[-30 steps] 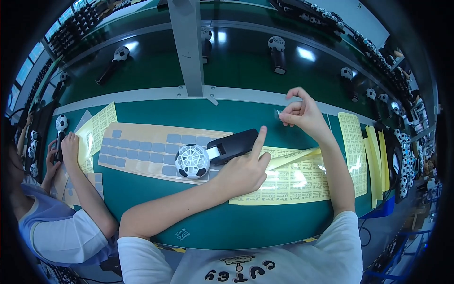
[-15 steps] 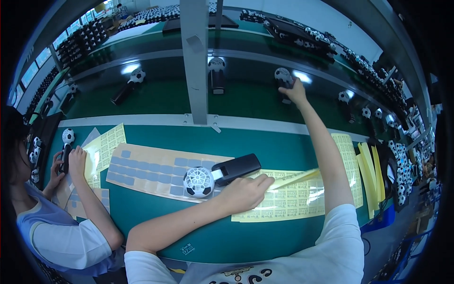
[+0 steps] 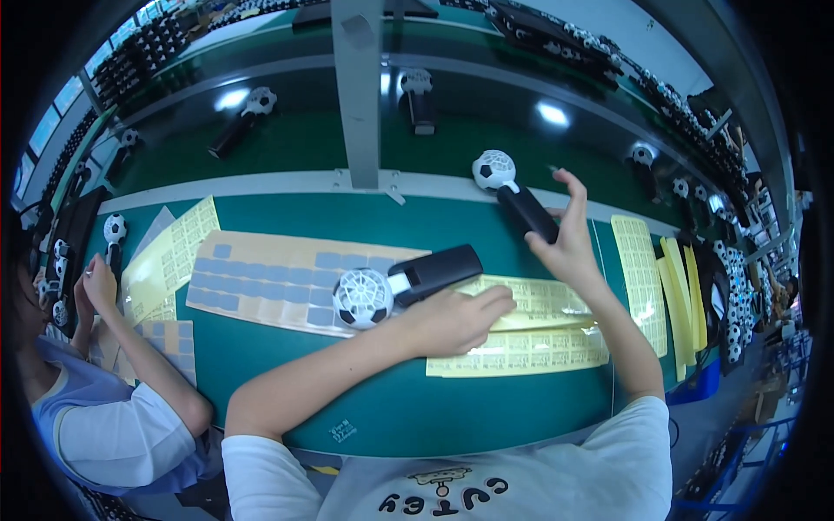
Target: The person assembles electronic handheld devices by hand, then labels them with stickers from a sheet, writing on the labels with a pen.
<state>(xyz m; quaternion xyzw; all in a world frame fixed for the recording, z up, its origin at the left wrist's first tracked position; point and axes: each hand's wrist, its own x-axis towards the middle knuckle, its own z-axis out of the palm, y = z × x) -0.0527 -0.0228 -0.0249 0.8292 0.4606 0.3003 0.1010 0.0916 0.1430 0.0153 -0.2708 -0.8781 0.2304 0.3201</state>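
Green table (image 3: 486,412) bears yellow label sheet (image 3: 556,356). Ball-headed device (image 3: 521,207) slants at the table's far edge, handle end between thumb and fingers of partly closed right hand (image 3: 572,246). Left hand (image 3: 456,321) half-curled on the sheet; cannot tell if it pinches.

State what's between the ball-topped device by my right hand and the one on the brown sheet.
The head view shows bare green tabletop between the upper device and lower device.

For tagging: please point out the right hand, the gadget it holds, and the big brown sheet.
Right hand (image 3: 569,243), head view: mid-hand.
Gadget (image 3: 526,211), head view: black handle.
Big brown sheet (image 3: 274,247), head view: bare patch.
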